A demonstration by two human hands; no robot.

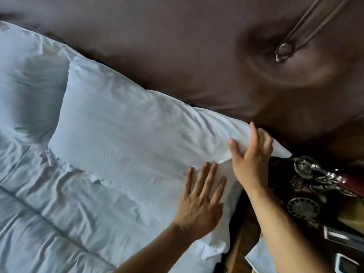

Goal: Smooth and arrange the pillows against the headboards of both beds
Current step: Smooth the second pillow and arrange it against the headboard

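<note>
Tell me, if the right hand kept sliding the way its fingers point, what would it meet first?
Probably the brown padded leather headboard. The right hand grips the end of the white fabric pillow, fingers pointing up toward the headboard right behind that end. Depth is unclear; any gap looks slight.

Head view, close above the pillow (126, 123), facing down toward headboard (177, 46).

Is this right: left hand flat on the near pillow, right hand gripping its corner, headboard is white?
Not quite. In the head view the headboard is brown, not white. The rest stands: left hand flat on the near pillow, right hand gripping its corner.
</note>
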